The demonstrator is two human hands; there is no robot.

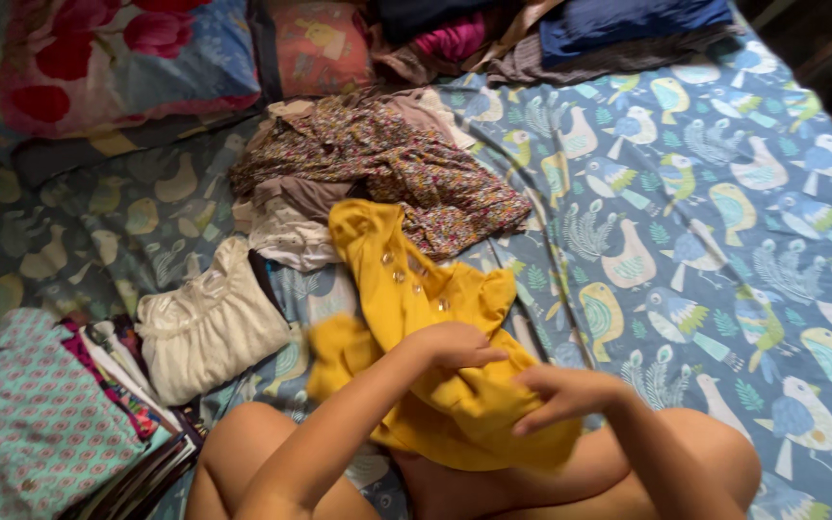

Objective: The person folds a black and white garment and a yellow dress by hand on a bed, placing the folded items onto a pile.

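Soft, even indoor light falls over the bed, brightest on the right, dimming toward the left edge and top right corner. Shadows are faint. The yellow garment smears with motion blur at its lower left; the hands look slightly soft. No glare.

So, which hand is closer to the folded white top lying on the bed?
The left hand. It rests on the yellow shirt, just right of the white top. The right hand grips the shirt further to the right.
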